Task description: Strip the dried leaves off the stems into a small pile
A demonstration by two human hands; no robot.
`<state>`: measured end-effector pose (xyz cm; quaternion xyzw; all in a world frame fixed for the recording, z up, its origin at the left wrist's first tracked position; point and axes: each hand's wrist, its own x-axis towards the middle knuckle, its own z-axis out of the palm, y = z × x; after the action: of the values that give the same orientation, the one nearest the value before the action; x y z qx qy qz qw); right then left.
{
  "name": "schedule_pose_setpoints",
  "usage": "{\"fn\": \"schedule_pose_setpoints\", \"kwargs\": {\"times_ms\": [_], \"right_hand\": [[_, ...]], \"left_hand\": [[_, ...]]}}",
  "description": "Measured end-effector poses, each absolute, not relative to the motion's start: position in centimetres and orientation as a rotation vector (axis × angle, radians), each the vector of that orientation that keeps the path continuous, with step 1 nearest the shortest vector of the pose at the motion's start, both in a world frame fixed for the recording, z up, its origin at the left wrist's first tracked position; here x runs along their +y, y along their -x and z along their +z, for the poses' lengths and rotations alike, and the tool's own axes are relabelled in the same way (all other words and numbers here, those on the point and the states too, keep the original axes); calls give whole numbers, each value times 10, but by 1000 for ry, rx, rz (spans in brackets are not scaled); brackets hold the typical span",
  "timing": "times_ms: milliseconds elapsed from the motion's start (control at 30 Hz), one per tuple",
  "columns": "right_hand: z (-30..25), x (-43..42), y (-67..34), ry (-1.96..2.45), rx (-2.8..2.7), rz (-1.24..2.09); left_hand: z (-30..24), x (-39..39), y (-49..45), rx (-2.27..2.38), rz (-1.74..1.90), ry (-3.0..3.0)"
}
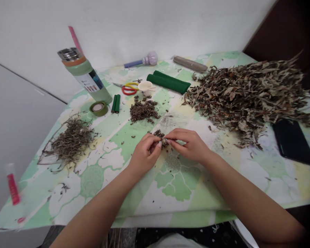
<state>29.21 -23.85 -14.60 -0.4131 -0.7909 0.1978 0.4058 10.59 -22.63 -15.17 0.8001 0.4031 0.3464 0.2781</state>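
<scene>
My left hand (147,151) and my right hand (189,143) meet at the middle of the table, fingertips almost touching. Each is closed in a pinch over a small heap of crumbled dried leaf (159,133). Between the fingertips seems to be a bit of dried leaf, too small to make out fully. Beyond them lies a bigger pile of crumbled leaf (144,111). To the right spreads a large heap of whole dried leaves (248,93). Thin dry stems (71,139) form a tangled pile on the left.
Behind stand a green flask (90,81), its lid (98,108), scissors (129,90) and a small white cup (145,88). Green rolls (167,82), two short green sticks (115,103), a brown roll (189,64) and a purple-headed tool (141,62) lie nearby. A black phone (293,141) rests at right.
</scene>
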Motion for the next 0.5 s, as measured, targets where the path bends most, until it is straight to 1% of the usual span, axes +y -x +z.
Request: {"fn": "schedule_pose_setpoints", "kwargs": {"times_ms": [100,167,233,333,433,500], "right_hand": [[-144,-239,-291,1041,-1981,506],[-140,-241,-290,1095,-1882,626],[-135,-243,-288,1160,-1688,896],[-129,-247,-286,1137,-1387,1392],[-127,-250,-285,968,-1260,1750],[-128,-251,-285,864,-1219,1889]], "left_hand": [[-151,-226,-103,1040,983,-2402],[-150,-225,-99,951,1109,-2751],[-147,-225,-93,863,1285,-3065],[-144,-224,-83,833,1491,-3239],[-143,-223,-77,719,1505,-3277],[-142,-223,-76,594,1431,-3295]]}}
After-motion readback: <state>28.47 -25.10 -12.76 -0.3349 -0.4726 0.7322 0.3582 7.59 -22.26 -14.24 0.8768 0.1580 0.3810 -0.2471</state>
